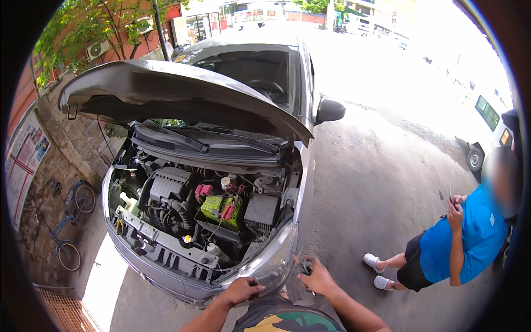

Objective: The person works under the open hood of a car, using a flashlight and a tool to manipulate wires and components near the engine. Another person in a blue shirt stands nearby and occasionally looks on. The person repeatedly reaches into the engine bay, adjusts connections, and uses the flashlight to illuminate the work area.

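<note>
Lime-green, the battery [221, 209] is sitting beyond the left hand [243, 290], which is curling beside the clear headlight [272, 275], its hold impossible to tell; between both hands that headlight is lying, while a small dark piece [306, 268] is resting in the grasp of the right hand [322, 278]

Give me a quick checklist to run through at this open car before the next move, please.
1. Hood raised: ok.
2. Hood securely propped: cannot tell.
3. Green battery in open view: ok.
4. Right hand gripping its small dark item firmly: cannot tell; only the hold shows.
5. Left hand free: cannot tell; its fingertips are together by the headlight, hiding anything small.
6. Person in blue standing apart from the car: ok.
</note>
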Demonstrator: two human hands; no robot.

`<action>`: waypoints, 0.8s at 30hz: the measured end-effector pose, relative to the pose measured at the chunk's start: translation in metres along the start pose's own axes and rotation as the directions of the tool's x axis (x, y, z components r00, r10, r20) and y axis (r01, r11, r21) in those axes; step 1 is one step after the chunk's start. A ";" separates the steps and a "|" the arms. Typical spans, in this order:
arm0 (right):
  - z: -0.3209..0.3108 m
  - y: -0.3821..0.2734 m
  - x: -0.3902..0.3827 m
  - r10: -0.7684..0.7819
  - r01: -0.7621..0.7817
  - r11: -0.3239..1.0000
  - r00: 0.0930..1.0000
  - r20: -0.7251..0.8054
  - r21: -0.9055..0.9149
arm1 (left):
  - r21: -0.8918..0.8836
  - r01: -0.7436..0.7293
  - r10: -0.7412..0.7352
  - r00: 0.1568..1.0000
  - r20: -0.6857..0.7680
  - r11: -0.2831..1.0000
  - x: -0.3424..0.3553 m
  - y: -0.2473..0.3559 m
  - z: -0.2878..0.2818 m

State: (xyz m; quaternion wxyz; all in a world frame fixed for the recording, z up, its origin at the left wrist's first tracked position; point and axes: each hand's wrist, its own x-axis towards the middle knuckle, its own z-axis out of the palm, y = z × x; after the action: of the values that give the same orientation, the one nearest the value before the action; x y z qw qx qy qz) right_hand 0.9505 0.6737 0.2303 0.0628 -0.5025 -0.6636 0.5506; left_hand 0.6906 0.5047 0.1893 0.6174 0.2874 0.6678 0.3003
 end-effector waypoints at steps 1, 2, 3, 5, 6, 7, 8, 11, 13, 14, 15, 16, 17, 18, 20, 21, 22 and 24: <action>-0.006 0.005 0.016 -0.011 0.010 0.998 1.000 0.017 0.061 | -0.030 -0.033 0.031 0.997 -0.075 0.999 0.009 -0.007 -0.009; -0.009 0.006 0.028 -0.032 0.024 0.991 0.998 0.058 0.134 | -0.056 -0.070 0.060 0.987 -0.151 0.996 0.015 -0.013 -0.020; -0.016 0.006 0.040 -0.047 0.028 0.981 0.994 0.095 0.190 | 0.083 -0.101 0.118 0.966 -0.231 0.991 0.021 -0.001 -0.033; -0.024 0.001 0.065 -0.122 0.085 0.959 0.985 0.123 0.272 | 0.061 -0.256 0.261 0.897 -0.357 0.965 0.048 0.012 -0.066; -0.024 -0.005 0.073 -0.119 0.042 0.892 0.982 0.144 0.450 | 0.148 -0.287 0.323 0.831 -0.453 0.946 0.066 0.015 -0.086; -0.027 -0.011 0.080 -0.108 -0.006 0.801 0.982 0.154 0.599 | 0.229 -0.305 0.381 0.752 -0.538 0.924 0.082 0.035 -0.097; -0.031 -0.018 0.088 -0.099 -0.050 0.684 0.982 0.160 0.728 | 0.281 -0.250 0.372 0.720 -0.586 0.927 0.095 0.063 -0.109; -0.025 -0.055 0.104 -0.088 -0.161 0.656 0.954 0.286 0.738 | 0.425 -0.246 0.490 0.505 -0.710 0.871 0.143 0.085 -0.161; -0.030 -0.070 0.125 -0.117 -0.227 0.746 0.881 0.458 0.627 | 0.654 -0.261 0.703 0.315 -0.637 0.710 0.181 0.073 -0.207; -0.030 -0.082 0.133 -0.150 -0.349 0.674 0.798 0.584 0.651 | 0.699 -0.203 0.725 0.274 -0.632 0.686 0.198 0.068 -0.227; -0.029 -0.093 0.129 -0.178 -0.480 0.587 0.709 0.682 0.652 | 0.737 -0.149 0.746 0.251 -0.617 0.659 0.214 0.069 -0.242; -0.033 -0.102 0.132 -0.205 -0.597 0.489 0.630 0.749 0.636 | 0.752 -0.069 0.735 0.284 -0.615 0.656 0.226 0.078 -0.249; -0.039 -0.098 0.146 -0.300 -0.700 0.430 0.485 0.822 0.570 | 0.780 0.031 0.729 0.334 -0.598 0.625 0.241 0.082 -0.261; -0.042 -0.107 0.148 -0.282 -0.706 0.442 0.476 0.833 0.553 | 0.774 0.047 0.708 0.374 -0.599 0.631 0.252 0.086 -0.266; -0.044 -0.126 0.145 -0.268 -0.709 0.448 0.474 0.838 0.544 | 0.787 0.067 0.680 0.462 -0.569 0.613 0.270 0.097 -0.278; -0.047 -0.128 0.156 -0.242 -0.647 0.553 0.478 0.844 0.525 | 0.782 0.097 0.645 0.510 -0.570 0.615 0.282 0.098 -0.287; -0.049 -0.129 0.165 -0.228 -0.564 0.634 0.518 0.824 0.529 | 0.780 0.125 0.608 0.556 -0.567 0.613 0.293 0.100 -0.295; -0.047 -0.131 0.174 -0.214 -0.376 0.773 0.605 0.767 0.512 | 0.743 0.136 0.534 0.612 -0.584 0.656 0.322 0.103 -0.306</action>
State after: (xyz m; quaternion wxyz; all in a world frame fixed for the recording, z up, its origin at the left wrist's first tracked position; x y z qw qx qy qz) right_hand 0.8174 0.8478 0.2707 -0.1003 -0.1858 -0.3712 0.9042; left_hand 0.3638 0.8013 0.0746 0.0642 0.4314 0.8827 0.1751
